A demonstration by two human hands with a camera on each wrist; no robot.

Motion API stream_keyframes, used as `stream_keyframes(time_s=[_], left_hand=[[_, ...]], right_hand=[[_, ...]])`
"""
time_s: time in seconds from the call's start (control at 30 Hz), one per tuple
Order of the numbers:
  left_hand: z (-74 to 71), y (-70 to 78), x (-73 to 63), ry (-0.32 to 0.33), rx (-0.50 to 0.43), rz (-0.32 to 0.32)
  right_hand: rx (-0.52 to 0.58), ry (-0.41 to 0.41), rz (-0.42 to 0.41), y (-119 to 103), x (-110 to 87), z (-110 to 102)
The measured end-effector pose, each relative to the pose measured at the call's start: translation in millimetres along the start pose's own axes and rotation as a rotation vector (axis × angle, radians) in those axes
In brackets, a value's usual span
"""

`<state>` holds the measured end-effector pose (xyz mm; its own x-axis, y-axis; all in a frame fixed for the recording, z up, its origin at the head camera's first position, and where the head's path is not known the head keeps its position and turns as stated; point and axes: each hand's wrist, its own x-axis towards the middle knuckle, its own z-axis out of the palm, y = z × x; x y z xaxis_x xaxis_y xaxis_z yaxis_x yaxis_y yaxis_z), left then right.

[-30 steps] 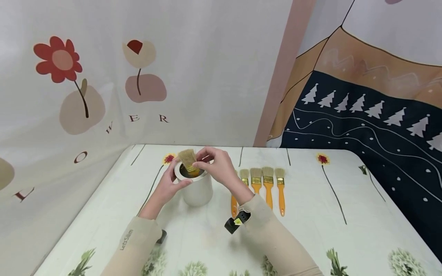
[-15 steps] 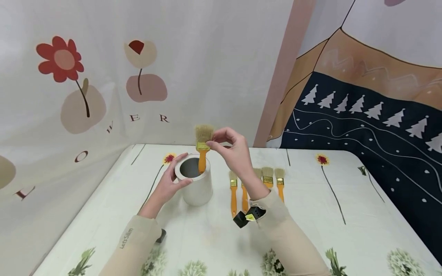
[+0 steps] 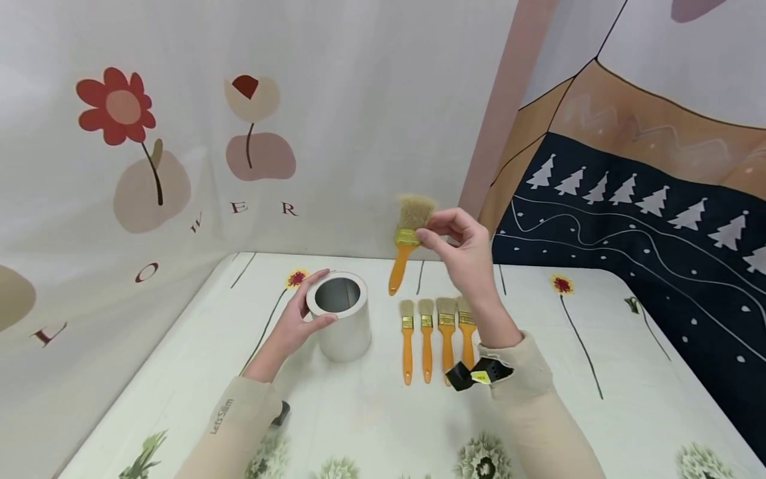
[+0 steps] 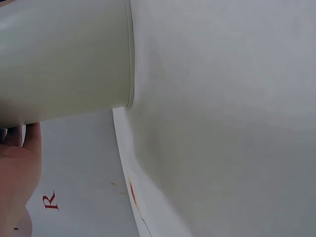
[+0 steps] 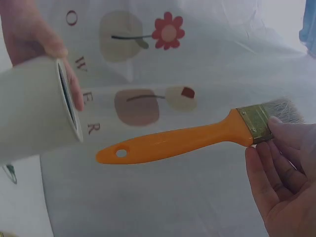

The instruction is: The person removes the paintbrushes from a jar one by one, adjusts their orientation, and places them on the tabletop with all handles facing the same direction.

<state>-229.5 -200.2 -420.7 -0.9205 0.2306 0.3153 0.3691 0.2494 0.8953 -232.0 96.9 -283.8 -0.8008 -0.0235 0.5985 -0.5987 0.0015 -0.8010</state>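
Note:
In the head view a white cylindrical canister (image 3: 346, 338) stands upright on the table, its round mouth showing a grey inside with nothing seen in it. My left hand (image 3: 294, 324) grips its left side near the rim, thumb in front and fingers behind. My right hand (image 3: 465, 251) holds a wide paintbrush (image 3: 402, 261) in the air, right of the canister and above the table. Thumb and fingers pinch its gold metal band, with pale bristles up and the orange handle hanging down. The right wrist view shows the handle (image 5: 170, 144) apart from the canister (image 5: 39, 108).
Several smaller paintbrushes (image 3: 446, 332) lie side by side right of the canister, bristles away from me; my right forearm partly covers the rightmost. A flower-printed white cloth (image 3: 371, 426) covers the table. Printed fabric (image 3: 359, 133) hangs behind its far edge.
My right hand has lifted the paintbrush out of the canister and carried it to the right, away from the mouth. My left hand stays on the canister.

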Motion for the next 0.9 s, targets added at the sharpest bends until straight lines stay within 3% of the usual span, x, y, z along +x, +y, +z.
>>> stream_keyframes(time_s=[0.33,0.9], left_hand=[[2.2,0.2,1.0,0.005,0.001,0.009],[0.5,-1.1,-0.9,0.007,-0.003,0.025]], right_hand=[[-0.190,0.087,0.104,21.0,-7.5,-52.9],[-0.348,0.117,0.395,58.3,-31.3,-126.2]])
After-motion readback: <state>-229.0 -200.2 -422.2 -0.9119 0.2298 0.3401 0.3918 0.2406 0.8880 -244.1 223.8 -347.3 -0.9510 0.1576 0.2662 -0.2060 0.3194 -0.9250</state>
